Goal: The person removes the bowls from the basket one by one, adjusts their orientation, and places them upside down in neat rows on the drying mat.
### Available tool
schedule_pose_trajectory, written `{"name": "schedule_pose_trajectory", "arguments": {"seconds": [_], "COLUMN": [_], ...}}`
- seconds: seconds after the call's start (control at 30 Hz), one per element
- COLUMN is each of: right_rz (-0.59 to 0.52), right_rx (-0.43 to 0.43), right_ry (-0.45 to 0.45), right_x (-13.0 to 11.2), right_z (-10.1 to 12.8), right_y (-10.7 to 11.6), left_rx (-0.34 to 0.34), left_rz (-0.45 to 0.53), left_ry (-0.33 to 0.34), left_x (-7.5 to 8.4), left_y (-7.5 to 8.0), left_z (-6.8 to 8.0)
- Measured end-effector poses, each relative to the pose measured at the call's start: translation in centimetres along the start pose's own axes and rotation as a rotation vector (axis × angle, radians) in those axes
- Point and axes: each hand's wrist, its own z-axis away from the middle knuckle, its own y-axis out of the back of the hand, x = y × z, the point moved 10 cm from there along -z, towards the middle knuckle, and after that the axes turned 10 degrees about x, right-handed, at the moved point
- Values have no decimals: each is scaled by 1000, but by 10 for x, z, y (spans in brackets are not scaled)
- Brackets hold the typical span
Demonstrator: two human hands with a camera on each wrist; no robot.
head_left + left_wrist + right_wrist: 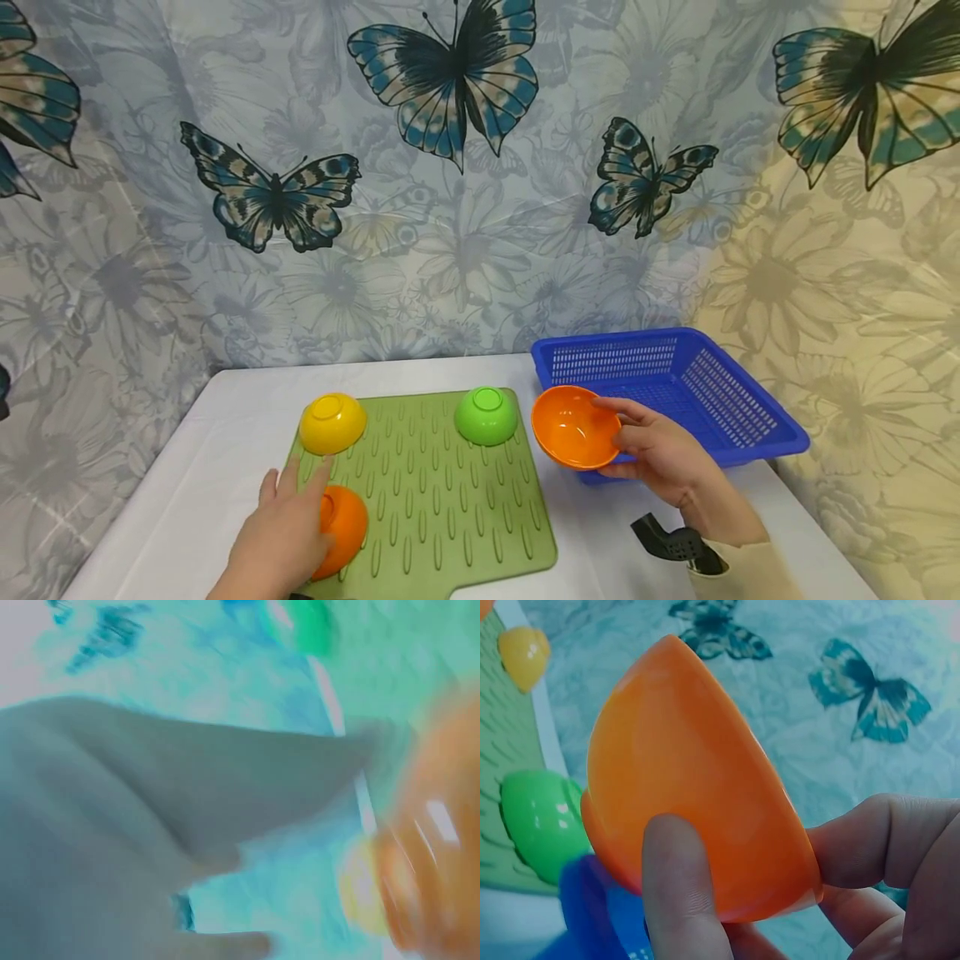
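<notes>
My right hand [663, 458] grips an orange bowl [572, 427] by its right side, the hollow turned toward the head camera. That bowl [682, 765] is raised at the blue basket's left front corner, pinched between thumb and fingers in the right wrist view. On the left, my left hand [276, 533] reaches over the green mat [427, 500], fingers spread. Just beside it, partly hidden by the hand, a second orange bowl [349, 529] lies upside down. The left wrist view is blurred, so I cannot tell whether the fingers touch that bowl [450, 847].
A yellow bowl [332, 425] and a light green bowl [486, 418] sit upside down at the mat's back corners. The blue perforated basket [738, 404] stands at the right on the white table [180, 467]. Butterfly-print cloth [465, 275] hangs behind.
</notes>
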Motion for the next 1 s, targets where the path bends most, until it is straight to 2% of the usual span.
{"name": "schedule_pose_trajectory", "arguments": {"seconds": [0.07, 0.13, 0.23, 0.37, 0.43, 0.47, 0.57, 0.67, 0.8, 1.0], "right_rz": [2, -2, -16, -17, -8, -6, -4, -7, -13, -18], "right_rx": [-26, -50, -90, -119, -126, -128, -135, -148, -171, -200], "right_ry": [15, 28, 39, 44, 50, 51, 46, 37, 34, 42], "right_x": [0, 0, 0, 2, 3, 4, 7, 11, 14, 17], "right_z": [4, 8, 16, 25, 28, 29, 32, 34, 37, 43], "right_y": [-8, -17, -32, -50, -57, -60, -67, -73, -79, -86], "left_rx": [46, 12, -143, -358, -428, -450, -502, -566, -648, -669], "left_rz": [128, 340, 723, 1264, 1472, 1537, 1651, 1707, 1769, 1827], "left_ry": [-29, -52, -54, 13, 64, 88, 138, 175, 184, 193], "left_x": [23, 45, 77, 116, 131, 136, 146, 153, 160, 159], "left_y": [11, 14, 5, -13, -20, -24, -34, -44, -52, -55], "left_z": [4, 7, 9, 9, 7, 6, 4, 3, 4, 5]}}
